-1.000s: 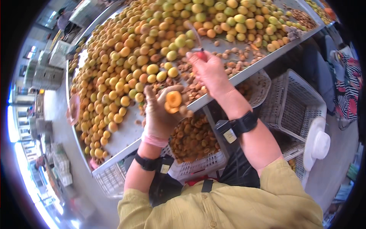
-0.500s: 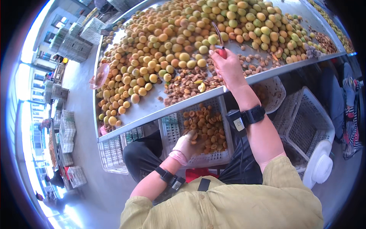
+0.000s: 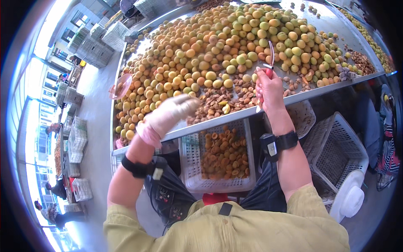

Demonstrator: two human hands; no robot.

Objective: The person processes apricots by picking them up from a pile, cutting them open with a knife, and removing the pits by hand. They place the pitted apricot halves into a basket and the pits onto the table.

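My right hand [image 3: 270, 90] is closed round the red handle of a curved-blade knife [image 3: 272, 53], held upright above the table's near edge. My left hand [image 3: 168, 115], in a pale glove with a pink cuff, is over the near left part of the table, slightly blurred. Its fingers stretch to the right, and nothing shows in them. Whole apricots [image 3: 184, 59], yellow, orange and greenish, lie heaped before me. Brown apricot pits [image 3: 214, 103] lie along the near edge between my hands. Below, a white crate [image 3: 191, 166] between my knees holds apricot halves [image 3: 226, 155].
The metal table's raised rim [image 3: 226, 116] runs between me and the fruit. A pink bowl [image 3: 121, 86] sits at its left edge. An open crate [image 3: 336, 147] and a white hat [image 3: 350, 199] are at my right. Stacked crates [image 3: 90, 48] stand at far left.
My left hand has come up from the crate of apricot halves to the table, moving left and away from me. My right hand still holds the knife and has shifted slightly right.
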